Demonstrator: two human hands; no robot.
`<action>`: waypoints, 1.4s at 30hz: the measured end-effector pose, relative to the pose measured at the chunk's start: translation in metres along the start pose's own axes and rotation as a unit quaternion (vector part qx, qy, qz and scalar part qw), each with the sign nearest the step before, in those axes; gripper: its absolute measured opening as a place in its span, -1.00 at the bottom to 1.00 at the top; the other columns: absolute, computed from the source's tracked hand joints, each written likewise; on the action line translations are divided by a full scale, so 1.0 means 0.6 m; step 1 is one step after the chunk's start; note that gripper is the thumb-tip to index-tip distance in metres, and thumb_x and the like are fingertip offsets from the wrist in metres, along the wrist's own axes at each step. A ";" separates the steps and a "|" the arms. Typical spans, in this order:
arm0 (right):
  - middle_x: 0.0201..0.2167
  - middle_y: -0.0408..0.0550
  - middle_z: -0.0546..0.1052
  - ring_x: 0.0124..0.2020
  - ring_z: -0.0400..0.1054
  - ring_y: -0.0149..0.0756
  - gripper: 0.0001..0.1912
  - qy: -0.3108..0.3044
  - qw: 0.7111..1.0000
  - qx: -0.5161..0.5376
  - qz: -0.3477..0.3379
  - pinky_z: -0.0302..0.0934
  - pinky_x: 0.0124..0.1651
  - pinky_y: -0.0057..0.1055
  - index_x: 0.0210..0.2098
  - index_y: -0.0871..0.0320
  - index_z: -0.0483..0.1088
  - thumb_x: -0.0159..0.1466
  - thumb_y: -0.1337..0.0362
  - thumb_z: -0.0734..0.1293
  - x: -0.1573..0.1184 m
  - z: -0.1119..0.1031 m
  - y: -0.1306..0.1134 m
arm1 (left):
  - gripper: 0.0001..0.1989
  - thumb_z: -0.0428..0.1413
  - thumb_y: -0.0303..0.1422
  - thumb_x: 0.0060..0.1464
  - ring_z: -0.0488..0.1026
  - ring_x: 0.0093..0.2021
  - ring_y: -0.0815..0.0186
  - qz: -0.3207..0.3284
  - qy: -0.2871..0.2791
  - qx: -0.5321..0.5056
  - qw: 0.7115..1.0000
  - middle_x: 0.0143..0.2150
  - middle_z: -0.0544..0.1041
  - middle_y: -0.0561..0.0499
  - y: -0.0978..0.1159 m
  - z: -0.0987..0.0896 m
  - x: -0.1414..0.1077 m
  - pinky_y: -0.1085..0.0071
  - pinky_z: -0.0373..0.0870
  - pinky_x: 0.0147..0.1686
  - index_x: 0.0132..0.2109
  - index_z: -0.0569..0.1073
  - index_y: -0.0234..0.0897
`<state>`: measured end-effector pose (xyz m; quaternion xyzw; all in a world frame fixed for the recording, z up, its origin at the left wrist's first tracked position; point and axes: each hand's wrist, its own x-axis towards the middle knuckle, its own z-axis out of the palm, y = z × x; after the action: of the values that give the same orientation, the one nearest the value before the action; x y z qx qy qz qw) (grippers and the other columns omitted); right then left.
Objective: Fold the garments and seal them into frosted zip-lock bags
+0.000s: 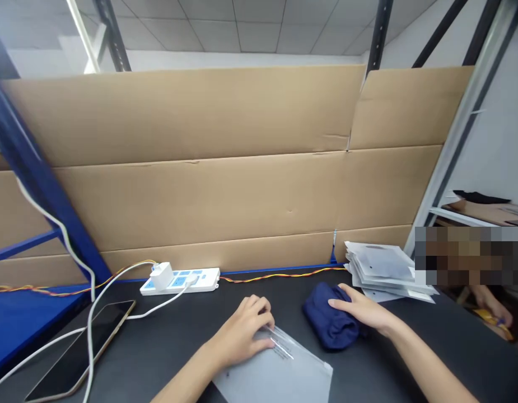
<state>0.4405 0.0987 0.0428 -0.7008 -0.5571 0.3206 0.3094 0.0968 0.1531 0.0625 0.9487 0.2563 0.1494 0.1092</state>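
A frosted plastic zip bag [284, 378] is held down by the L hand [241, 334]; its fingers [259, 310] are close together & curled, tips laid on the bag's clear strip; no tight clamp on it can be seen. A soft navy cloth bundle [330, 319] is touched by the R hand [362, 312]; its fingers [345, 296] are together & flat, on top of the cloth. The cloth is just R of the L fingers; the bag runs under & below them. A stack of white flat bags [387, 268] is seen past the R fingertips, on a black table [410, 358]. A white power strip [183, 281] w/ a plug is ahead of the L fingers; a phone [80, 350] lies L of them, w/ a white cable over it. Cardboard sheets [200, 168] are stood up behind; a co-worker's hand [491, 305] is seen far R of the R fingers, nr something yellow.
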 end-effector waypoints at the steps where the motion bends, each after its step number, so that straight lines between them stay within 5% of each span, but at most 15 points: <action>1: 0.08 0.10 0.52 0.13 0.40 -0.02 -0.40 -0.029 0.999 0.025 -0.008 0.29 0.14 -0.25 0.08 0.16 0.38 0.18 -0.09 0.33 -0.002 0.000 -0.003 | -0.85 0.25 -0.28 0.12 0.32 -0.09 0.22 0.008 0.009 0.007 1.000 -0.08 0.42 0.04 0.006 0.006 -0.001 0.33 0.23 -0.05 -0.18 0.46 -0.15; 7: 0.12 -0.06 0.49 0.16 0.36 -0.16 -0.43 -0.190 0.963 0.175 -0.077 0.24 0.21 -0.31 0.12 0.06 0.28 0.16 0.09 0.41 -0.014 -0.008 -0.020 | -0.91 0.08 -0.36 0.27 0.35 -0.10 0.23 0.043 -0.008 0.025 0.999 -0.11 0.47 0.03 0.022 0.014 -0.011 0.31 0.23 -0.01 -0.09 0.44 -0.15; 14: 0.20 0.09 0.42 0.21 0.32 -0.09 -0.42 -0.080 0.988 0.122 -0.049 0.18 0.25 -0.25 0.13 0.15 0.31 0.19 0.04 0.38 0.000 0.016 -0.011 | -0.84 -0.07 -0.40 0.35 0.34 -0.21 0.26 0.005 -0.017 -0.022 1.000 -0.23 0.46 0.06 0.031 0.016 -0.010 0.27 0.21 -0.05 -0.21 0.38 -0.18; 21: 0.13 -0.02 0.48 0.16 0.36 -0.12 -0.47 -0.017 0.955 0.287 -0.067 0.18 0.25 -0.20 0.12 0.02 0.29 0.22 0.01 0.39 -0.009 0.076 -0.043 | -0.81 -0.15 -0.38 0.38 0.32 -0.14 0.21 -0.006 -0.034 -0.088 0.996 -0.19 0.48 0.04 0.036 0.009 -0.015 0.21 0.20 0.01 -0.15 0.34 -0.15; 26: -0.05 -0.09 0.56 0.10 0.38 -0.11 -0.49 -0.075 0.925 0.367 -0.065 0.24 0.18 -0.16 0.12 -0.04 0.27 0.22 0.06 0.41 -0.036 0.124 -0.075 | -0.80 -0.16 -0.35 0.39 0.30 -0.17 0.20 -0.027 -0.026 -0.061 0.997 -0.26 0.46 0.06 0.033 0.018 -0.013 0.21 0.19 -0.03 -0.22 0.29 -0.17; 31: -0.03 -0.07 0.55 0.06 0.41 -0.12 -0.47 -0.142 0.892 0.428 -0.020 0.24 0.16 -0.17 0.08 0.04 0.32 0.14 0.24 0.47 -0.043 0.120 -0.082 | -0.81 -0.16 -0.37 0.39 0.33 -0.29 0.25 -0.022 -0.003 -0.015 1.000 -0.29 0.47 0.08 0.032 0.026 -0.010 0.22 0.15 -0.05 -0.22 0.28 -0.17; 42: 0.09 -0.02 0.45 0.11 0.32 -0.11 -0.29 -0.279 0.943 0.169 -0.065 0.20 0.13 -0.28 0.19 0.08 0.29 0.06 0.30 0.49 -0.046 0.076 -0.057 | -0.83 -0.17 -0.37 0.40 0.32 -0.33 0.26 -0.035 0.001 -0.019 0.999 -0.32 0.49 0.09 0.035 0.028 -0.011 0.22 0.12 -0.08 -0.20 0.26 -0.18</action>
<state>0.3795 0.0817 0.0452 -0.4831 -0.6030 0.5721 0.2750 0.1067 0.1299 0.0513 0.9368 0.2864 0.1515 0.1322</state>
